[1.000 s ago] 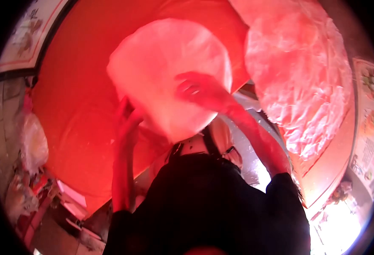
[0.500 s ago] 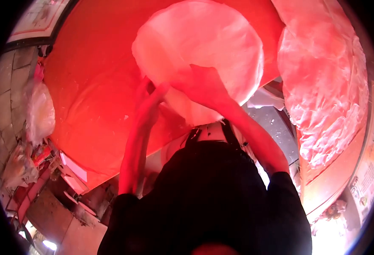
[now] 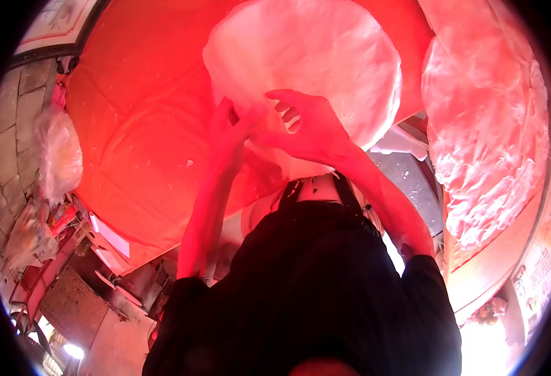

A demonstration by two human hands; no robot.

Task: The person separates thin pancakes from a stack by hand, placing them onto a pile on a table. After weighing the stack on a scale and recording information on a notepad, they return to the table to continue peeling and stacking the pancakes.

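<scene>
A large round, pale, soft-looking sheet (image 3: 325, 69) lies on the red-covered table (image 3: 144, 163) in front of me. Its material cannot be told for sure under the red light. My left hand (image 3: 231, 128) is at the sheet's near left edge, with its thumb and a finger apart. Close beside it, my right hand (image 3: 310, 128) is over the lower part of the sheet. Its fingers are curved and spread, and its thumb points toward my left hand. Whether the fingertips touch the sheet is hard to make out.
On the right, a pile of similar wrinkled pale sheets (image 3: 485, 138) lies on another surface. Clear plastic bags (image 3: 62, 156) hang or lie beyond the table's left edge. A dark-framed panel (image 3: 53, 28) stands at the upper left, near a grey brick wall (image 3: 12, 119).
My right hand's fingers have gone from lying together to curved and spread apart. My left hand's thumb and finger show a wider gap. The whole view has shifted slightly.
</scene>
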